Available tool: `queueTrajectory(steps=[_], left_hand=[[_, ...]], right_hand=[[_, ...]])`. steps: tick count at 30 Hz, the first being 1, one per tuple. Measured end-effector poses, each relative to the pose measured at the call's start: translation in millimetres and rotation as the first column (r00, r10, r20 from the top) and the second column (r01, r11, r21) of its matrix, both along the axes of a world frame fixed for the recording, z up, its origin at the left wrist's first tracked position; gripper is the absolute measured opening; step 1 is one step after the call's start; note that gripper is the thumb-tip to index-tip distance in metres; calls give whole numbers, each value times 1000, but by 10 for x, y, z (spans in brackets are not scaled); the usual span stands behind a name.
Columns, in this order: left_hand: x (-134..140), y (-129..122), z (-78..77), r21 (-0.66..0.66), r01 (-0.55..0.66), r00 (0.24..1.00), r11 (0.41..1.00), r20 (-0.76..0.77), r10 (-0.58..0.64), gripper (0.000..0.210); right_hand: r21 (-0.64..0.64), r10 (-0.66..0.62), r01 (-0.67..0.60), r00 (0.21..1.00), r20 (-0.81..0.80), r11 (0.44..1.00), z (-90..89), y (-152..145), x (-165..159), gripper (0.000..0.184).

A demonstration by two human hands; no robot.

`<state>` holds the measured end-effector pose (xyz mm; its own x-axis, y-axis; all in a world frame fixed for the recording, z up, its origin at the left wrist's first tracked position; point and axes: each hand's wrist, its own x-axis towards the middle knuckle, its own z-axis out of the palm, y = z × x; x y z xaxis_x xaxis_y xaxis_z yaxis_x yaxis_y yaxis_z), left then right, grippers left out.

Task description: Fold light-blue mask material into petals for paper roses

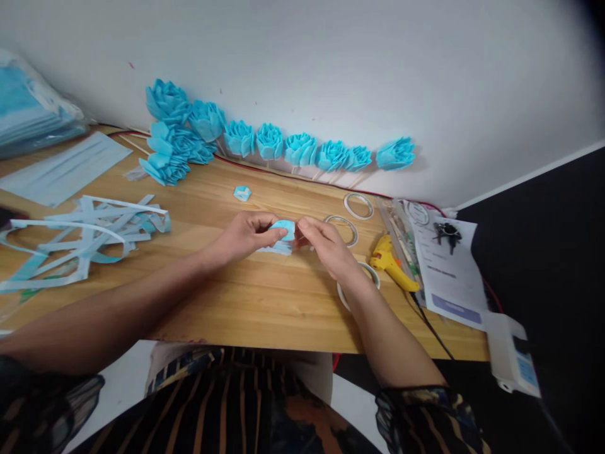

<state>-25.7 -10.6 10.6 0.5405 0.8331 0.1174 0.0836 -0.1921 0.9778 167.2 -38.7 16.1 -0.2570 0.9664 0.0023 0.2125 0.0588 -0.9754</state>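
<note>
My left hand pinches a small light-blue piece of fabric, cut like a petal, between thumb and fingers just above the table. At the right edge of that piece, my right hand has its fingertips pressed together; what lies between them is hidden. Under the hands is a small pile of pale blue fabric pieces, partly covered. A small blue hexagonal piece lies beyond my left hand. Rolls of tape lie around my right hand, one of them partly under the wrist.
Blue fabric flowers on sticks line the wall. Fabric strips are heaped at left, near a flat mask sheet and a bag of masks. On the right are a yellow glue gun, a printed paper and keys.
</note>
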Motion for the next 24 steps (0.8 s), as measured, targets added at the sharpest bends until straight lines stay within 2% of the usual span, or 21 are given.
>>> queueTrajectory(steps=[8, 15, 20, 24], left_hand=[[6, 21, -52, -6, -36, 999, 999, -25, 36, 32], [6, 19, -47, 47, -65, 997, 997, -47, 67, 31], [0, 21, -70, 51, -50, 998, 997, -45, 52, 34], [-7, 33, -91, 4, -46, 999, 999, -14, 46, 36]], right_hand=[[59, -24, 22, 999, 26, 998, 0, 1, 9, 46], [111, -36, 22, 992, 124, 994, 8, -10, 4, 24], [107, -51, 37, 990, 132, 994, -18, 6, 7, 20], [103, -79, 69, 992, 97, 992, -31, 10, 4, 20]])
